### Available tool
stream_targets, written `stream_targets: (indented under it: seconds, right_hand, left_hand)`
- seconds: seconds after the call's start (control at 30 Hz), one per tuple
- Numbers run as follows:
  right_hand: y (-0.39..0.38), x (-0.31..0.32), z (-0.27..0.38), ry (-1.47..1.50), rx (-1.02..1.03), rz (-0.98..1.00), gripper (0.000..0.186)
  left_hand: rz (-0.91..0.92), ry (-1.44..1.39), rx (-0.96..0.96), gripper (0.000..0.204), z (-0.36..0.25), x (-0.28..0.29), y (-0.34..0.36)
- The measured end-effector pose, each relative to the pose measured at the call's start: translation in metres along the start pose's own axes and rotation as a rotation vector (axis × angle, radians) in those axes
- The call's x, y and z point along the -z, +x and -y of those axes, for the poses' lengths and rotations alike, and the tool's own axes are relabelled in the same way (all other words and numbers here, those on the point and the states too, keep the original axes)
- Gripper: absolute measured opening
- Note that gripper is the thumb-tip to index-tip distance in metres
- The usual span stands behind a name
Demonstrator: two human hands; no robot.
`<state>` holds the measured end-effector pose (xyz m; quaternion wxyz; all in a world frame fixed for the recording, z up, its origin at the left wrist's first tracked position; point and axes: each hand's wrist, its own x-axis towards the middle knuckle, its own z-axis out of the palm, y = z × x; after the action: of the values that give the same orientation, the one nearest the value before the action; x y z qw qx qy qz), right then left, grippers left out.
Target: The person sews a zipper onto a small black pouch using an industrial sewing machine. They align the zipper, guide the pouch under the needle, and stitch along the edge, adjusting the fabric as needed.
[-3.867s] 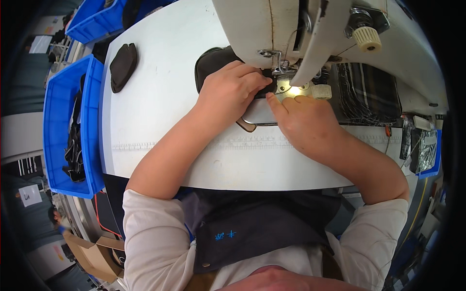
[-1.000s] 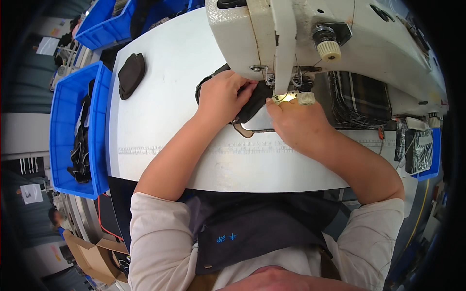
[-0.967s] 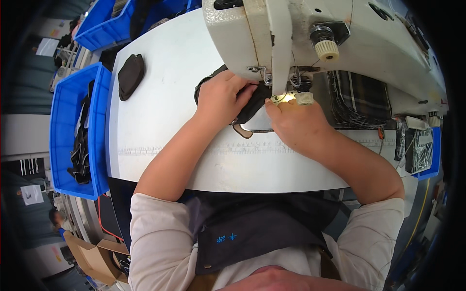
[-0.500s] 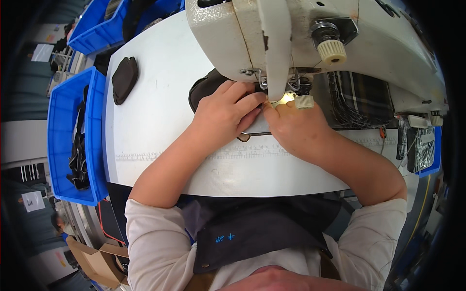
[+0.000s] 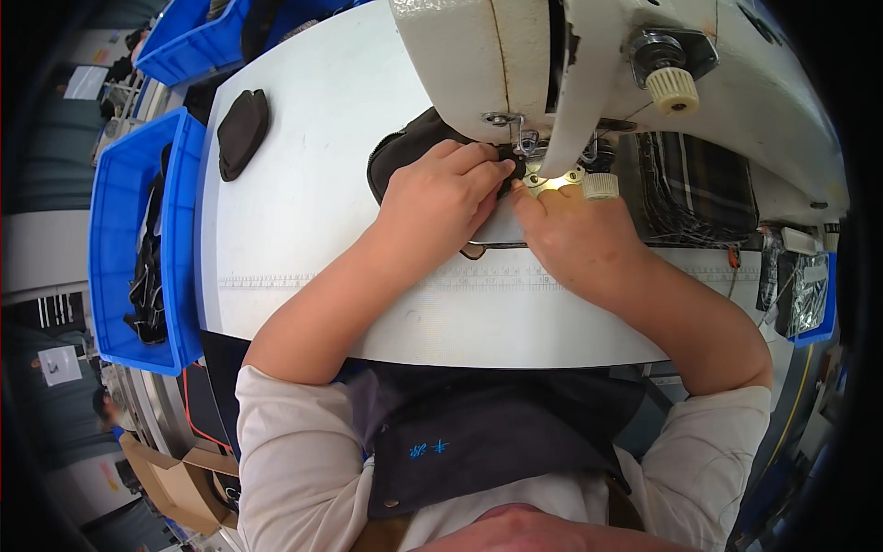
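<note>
Left hand [image 5: 437, 198], fingers bent, grips the dark pouch [image 5: 402, 155] at the sewing machine [image 5: 460, 64]; right hand [image 5: 586, 235] curls alongside, its hold unclear.

2 hands [image 5: 584, 235] at a sewing machine [image 5: 460, 55], the left [image 5: 434, 198] holding dark fabric [image 5: 397, 158].

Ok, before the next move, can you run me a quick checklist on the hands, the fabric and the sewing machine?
1. Left hand on the dark zip-edged fabric piece: ok.
2. Right hand clear of the needle: cannot tell; it is close by, but the needle tip is hidden.
3. Needle plate lit: ok.
4. Stitch line straight: cannot tell, hidden.
5. Loose dark piece away from the sewing machine: ok, on the white table's left.
</note>
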<state>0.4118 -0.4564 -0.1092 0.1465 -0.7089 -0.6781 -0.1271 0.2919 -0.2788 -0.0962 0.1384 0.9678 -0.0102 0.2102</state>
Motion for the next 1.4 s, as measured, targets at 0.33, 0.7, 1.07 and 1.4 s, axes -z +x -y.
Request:
stream_targets:
  seconds: [0.33,0.7,1.07,1.4]
  right_hand:
    - [0.002,-0.004,-0.006,-0.075,-0.01,-0.02,0.033]
    - [0.002,-0.004,-0.009,-0.083,-0.01,-0.035,0.037]
    - [0.002,0.004,-0.009,-0.121,-0.044,0.082,0.021]
    - [0.0,0.0,-0.013,-0.097,0.014,0.027,0.025]
  left_hand:
    - [-0.016,0.101,-0.002,0.029,-0.002,-0.002,-0.001]
    - [0.049,-0.035,0.035,0.036,-0.004,0.013,-0.001]
    - [0.045,0.047,0.088,0.03,-0.017,0.003,-0.001]
    - [0.111,-0.094,0.198,0.022,-0.009,0.008,0.004]
